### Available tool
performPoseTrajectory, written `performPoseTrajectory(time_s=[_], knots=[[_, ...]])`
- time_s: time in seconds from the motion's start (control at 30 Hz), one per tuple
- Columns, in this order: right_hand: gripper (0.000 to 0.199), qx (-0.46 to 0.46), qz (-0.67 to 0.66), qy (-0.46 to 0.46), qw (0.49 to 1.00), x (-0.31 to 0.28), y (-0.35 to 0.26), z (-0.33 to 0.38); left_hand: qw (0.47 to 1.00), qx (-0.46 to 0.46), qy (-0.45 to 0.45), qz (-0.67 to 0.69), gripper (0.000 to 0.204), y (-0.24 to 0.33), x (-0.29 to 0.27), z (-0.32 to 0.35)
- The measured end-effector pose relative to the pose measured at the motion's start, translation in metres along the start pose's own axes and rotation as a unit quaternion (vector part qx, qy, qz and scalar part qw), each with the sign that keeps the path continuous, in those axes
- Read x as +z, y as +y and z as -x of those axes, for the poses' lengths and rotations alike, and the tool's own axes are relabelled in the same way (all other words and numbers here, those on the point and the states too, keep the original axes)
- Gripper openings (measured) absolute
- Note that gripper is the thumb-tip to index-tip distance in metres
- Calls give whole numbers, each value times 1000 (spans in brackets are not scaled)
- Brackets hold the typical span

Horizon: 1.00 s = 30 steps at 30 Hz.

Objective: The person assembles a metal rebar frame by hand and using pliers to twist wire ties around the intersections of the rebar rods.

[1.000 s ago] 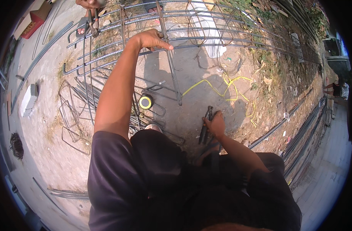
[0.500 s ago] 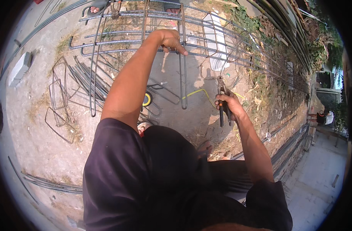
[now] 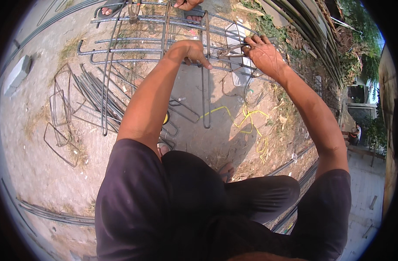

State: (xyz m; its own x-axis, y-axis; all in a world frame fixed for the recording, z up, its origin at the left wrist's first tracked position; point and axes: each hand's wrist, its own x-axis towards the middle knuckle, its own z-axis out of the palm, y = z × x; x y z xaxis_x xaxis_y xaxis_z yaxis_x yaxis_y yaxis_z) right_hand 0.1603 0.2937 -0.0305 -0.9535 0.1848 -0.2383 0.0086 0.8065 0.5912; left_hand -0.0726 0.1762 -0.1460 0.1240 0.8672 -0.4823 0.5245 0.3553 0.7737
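Long ribbed steel bars (image 3: 116,56) cross ahead of me, with bent stirrups hung over them to form a cage. My left hand (image 3: 191,51) is closed around the upper part of a narrow steel stirrup (image 3: 206,102), its index finger stretched along the bar. Just right of it, my right hand (image 3: 263,54) grips dark pincers (image 3: 227,52), whose jaws point left toward the stirrup and the bars. Whether the jaws touch wire or steel cannot be made out. The pincers' handles are mostly hidden by my fingers.
Opposite me, a co-worker's hand (image 3: 188,4) and feet are at the far side of the cage, beside other pincers (image 3: 133,13). Cut rods (image 3: 94,93) and loose stirrups (image 3: 62,135) lie left. Yellow cord (image 3: 249,117) lies right; bamboo poles (image 3: 303,30) are beyond.
My right hand has moved up and left with the pincers, from beside my knee to the cage. My left hand stays on the stirrup. The co-worker's hand has come into view.
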Motion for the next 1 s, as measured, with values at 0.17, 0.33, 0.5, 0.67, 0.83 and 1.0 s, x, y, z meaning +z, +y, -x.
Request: performPoseTrajectory(time_s=[0.17,0.33,0.5,0.67,0.83,1.0], knots=[[30,-22,52,-23,998,-22,-18,-26,1000,2,-1,7,83,-5,-1,7],[27,-31,48,-42,998,-42,-18,-31,1000,4,11,5,82,-9,3,-1],[31,-34,50,-60,996,-62,-24,-40,1000,7,-3,-1,86,-15,-1,-8],[52,113,-497,-387,768,-46,-8,-39,1000,13,6,1,86,-8,3,-9],[38,-38,-89,-10,995,-61,-23,-25,1000,-8,12,1,83,-18,1,-5],[25,94,-420,-392,813,-60,0,-44,1000,0,9,-8,78,-10,1,-10]])
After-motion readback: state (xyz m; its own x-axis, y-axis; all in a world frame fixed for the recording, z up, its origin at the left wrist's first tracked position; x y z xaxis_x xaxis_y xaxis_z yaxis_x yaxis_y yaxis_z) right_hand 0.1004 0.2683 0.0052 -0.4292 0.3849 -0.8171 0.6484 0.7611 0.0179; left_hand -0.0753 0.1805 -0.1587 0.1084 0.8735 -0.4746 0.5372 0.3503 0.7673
